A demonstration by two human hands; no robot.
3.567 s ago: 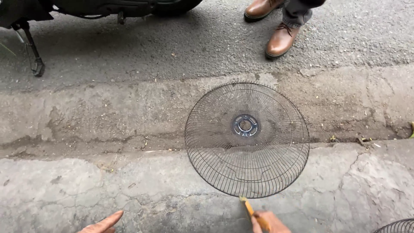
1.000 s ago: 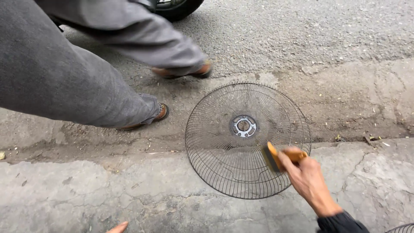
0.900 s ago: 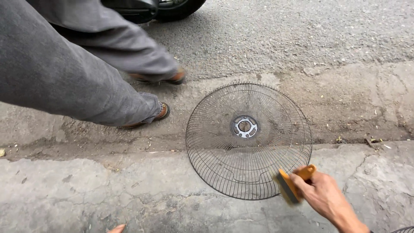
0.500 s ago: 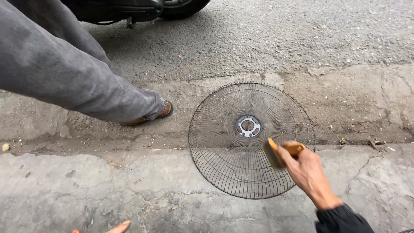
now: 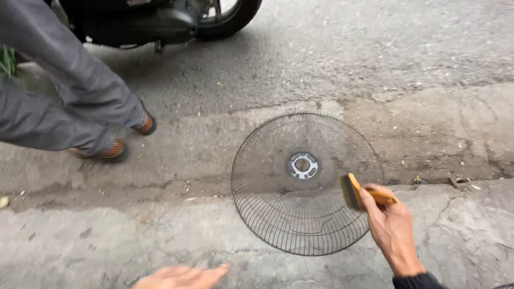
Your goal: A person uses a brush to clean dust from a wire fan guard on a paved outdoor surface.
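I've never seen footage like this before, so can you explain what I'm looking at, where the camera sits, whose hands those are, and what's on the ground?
The one picture comes from a camera worn on a person's head, looking down at their own two bare hands. There is no machine here.

The right hand has its grip closed around a brush with a yellow-orange handle, held over the right edge of a round wire fan guard. The guard lies flat on rough concrete ground, with a metal ring at its centre.

The left hand shows at the bottom edge, open and holding nothing.

At upper left are another person's legs in grey trousers and brown shoes. Behind them stands part of a motorbike, with its wheel on the asphalt.
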